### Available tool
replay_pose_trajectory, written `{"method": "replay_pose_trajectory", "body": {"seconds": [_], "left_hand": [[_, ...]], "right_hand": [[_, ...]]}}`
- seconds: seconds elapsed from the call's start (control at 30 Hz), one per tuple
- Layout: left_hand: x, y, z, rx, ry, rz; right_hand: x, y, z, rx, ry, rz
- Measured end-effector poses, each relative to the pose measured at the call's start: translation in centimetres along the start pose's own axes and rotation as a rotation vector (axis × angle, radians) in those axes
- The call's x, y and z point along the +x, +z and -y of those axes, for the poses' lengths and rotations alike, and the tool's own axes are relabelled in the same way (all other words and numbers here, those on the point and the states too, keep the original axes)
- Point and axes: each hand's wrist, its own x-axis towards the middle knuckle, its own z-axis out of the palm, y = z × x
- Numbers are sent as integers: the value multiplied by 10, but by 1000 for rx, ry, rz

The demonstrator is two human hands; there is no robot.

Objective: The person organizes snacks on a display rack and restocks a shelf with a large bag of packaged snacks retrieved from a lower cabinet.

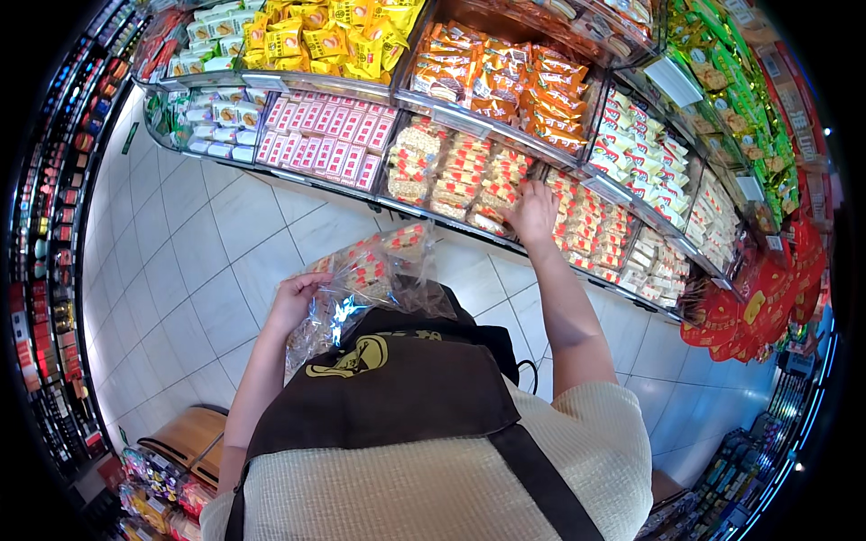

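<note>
My left hand (304, 294) grips the edge of a large clear plastic bag (338, 324) in front of my apron. Inside the bag show several packets (379, 260) with red and cream wrappers. My right hand (534, 213) reaches into the lower display bin, its fingers on or just above the wrapped snack bars (500, 186) there. Those bars lie in rows, in clear wrappers with red marks, and look like puffed-grain pieces. Whether the right fingers pinch one of them cannot be seen, as the hand covers the spot.
Beside that bin are pink-and-white packets (328, 135). The upper tier holds yellow packets (325, 40), orange-brown packets (500, 78) and white packets (639, 159). Red hanging decorations (751, 304) stick out at the right end. A wooden fixture (186, 439) stands behind on the left.
</note>
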Motion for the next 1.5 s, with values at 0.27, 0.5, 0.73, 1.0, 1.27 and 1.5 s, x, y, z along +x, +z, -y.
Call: {"method": "replay_pose_trajectory", "body": {"seconds": [0.27, 0.5, 0.73, 1.0, 1.27, 1.5], "left_hand": [[-5, 2, -3, -27, 4, -12], [-4, 2, 0, -33, 2, -10], [5, 1, -5, 29, 1, 38], [1, 1, 5, -98, -71, 4], [-2, 1, -6, 32, 4, 0], [-1, -1, -1, 52, -43, 17]], "right_hand": [[-3, 13, 4, -226, -190, 6], [-2, 40, -2, -180, -299, -73], [3, 40, -11, -247, -407, 39], [36, -3, 92, 319, -295, 39], [75, 29, 132, 321, -270, 57], [3, -1, 40, 365, -197, -54]]}}
